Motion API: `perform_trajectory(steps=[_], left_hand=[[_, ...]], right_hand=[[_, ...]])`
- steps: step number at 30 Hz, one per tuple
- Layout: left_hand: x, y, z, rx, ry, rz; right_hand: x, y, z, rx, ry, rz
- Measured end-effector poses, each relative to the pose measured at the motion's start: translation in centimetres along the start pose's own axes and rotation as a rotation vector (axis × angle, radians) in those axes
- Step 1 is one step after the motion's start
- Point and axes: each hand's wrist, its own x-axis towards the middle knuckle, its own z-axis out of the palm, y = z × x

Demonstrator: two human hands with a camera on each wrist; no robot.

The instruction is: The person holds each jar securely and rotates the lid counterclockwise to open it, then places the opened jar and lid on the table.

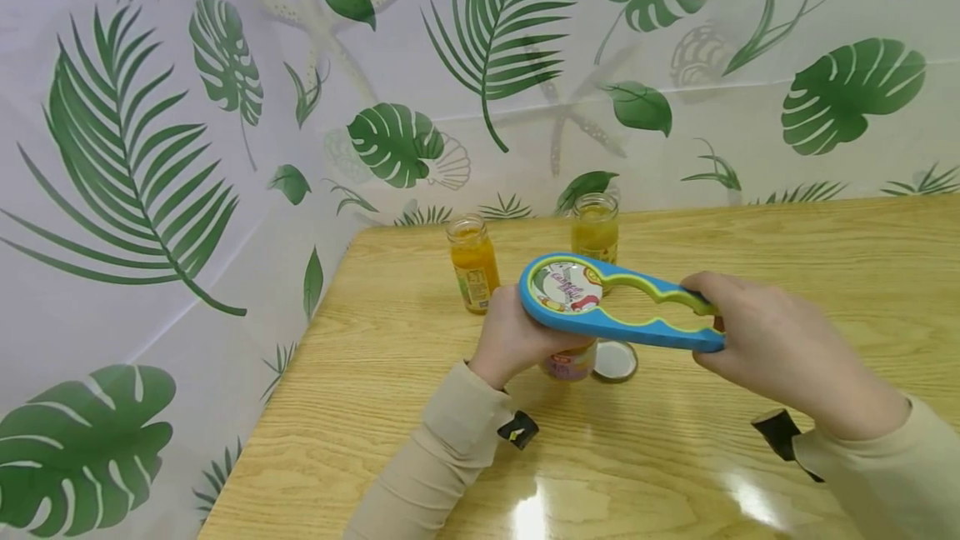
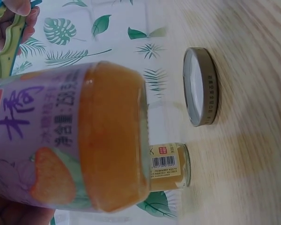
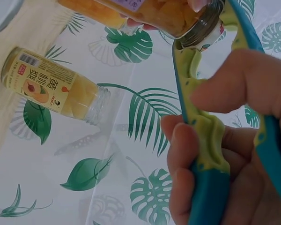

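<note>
My left hand (image 1: 508, 338) grips a glass jar (image 2: 114, 136) of orange fruit with a purple label, holding it above the table. On its printed lid (image 1: 567, 287) sits a blue and yellow-green jar opener (image 1: 637, 330), its ring end around the lid. My right hand (image 1: 780, 348) grips the opener's two handles, thumb on the inner side of one handle in the right wrist view. Beneath the held jar, a loose lid (image 1: 616, 360) lies on the table, its pale inside facing up.
Two lidless glass jars stand toward the back of the wooden table (image 1: 360, 407): one of orange fruit (image 1: 474, 267) at left, one of yellow fruit (image 1: 596, 230) at right. A leaf-print sheet (image 1: 450, 40) hangs behind and along the left side.
</note>
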Motion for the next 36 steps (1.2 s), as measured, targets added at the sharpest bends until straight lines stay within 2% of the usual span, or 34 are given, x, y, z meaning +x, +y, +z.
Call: perform_trajectory(steps=[6, 10, 15, 19, 26, 30, 36], left_hand=[[0.0, 0.1, 0.0, -0.066, -0.051, 0.039], [-0.2, 0.3, -0.1, -0.088, -0.141, 0.071], [-0.4, 1.0, 0.0, -0.074, -0.234, 0.105], [-0.8, 1.7, 0.0, -0.12, -0.322, 0.124], [-1.6, 2.7, 0.2, -0.221, -0.463, 0.237], [-1.9, 3.1, 0.3, -0.202, -0.544, 0.297], [-2.2, 3.5, 0.4, -0.301, -0.673, 0.277]], right_hand=[[-0.2, 0.7, -0.2, -0.017, 0.047, -0.045], [-0.4, 1.6, -0.5, -0.024, 0.059, -0.096], [-0.7, 2.6, -0.9, -0.046, 0.09, -0.168], [-1.0, 3.3, -1.3, -0.061, 0.091, -0.205], [-1.5, 3.9, -2.1, -0.075, 0.049, -0.276], [-1.7, 4.2, -2.4, -0.069, 0.038, -0.318], [-1.7, 4.7, -2.4, -0.069, 0.062, -0.388]])
